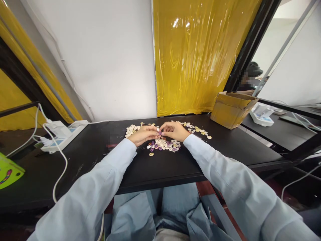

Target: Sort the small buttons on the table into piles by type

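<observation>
Over the middle of the black table, my left hand (144, 134) and my right hand (175, 131) meet at the fingertips. Both are closed in a pinch on a small purple piece (159, 133). A white bit (157, 129) shows right above it at the fingertips; whether the two are joined I cannot tell. Below my hands lies a pile of small oval pieces with holes (164, 144), mostly cream and white, some purple. More cream pieces (130, 130) lie behind my left hand, and yellowish and white ones (197, 129) spread beyond my right hand. One cream oval piece (151, 154) lies apart, nearer me.
A cardboard box (227, 110) stands at the table's back right. On the left are a white power strip (61, 137) with cables and a green object (8, 172). Yellow sheeting (195, 60) hangs behind the table (160, 170). Another person sits far right, beyond the frame.
</observation>
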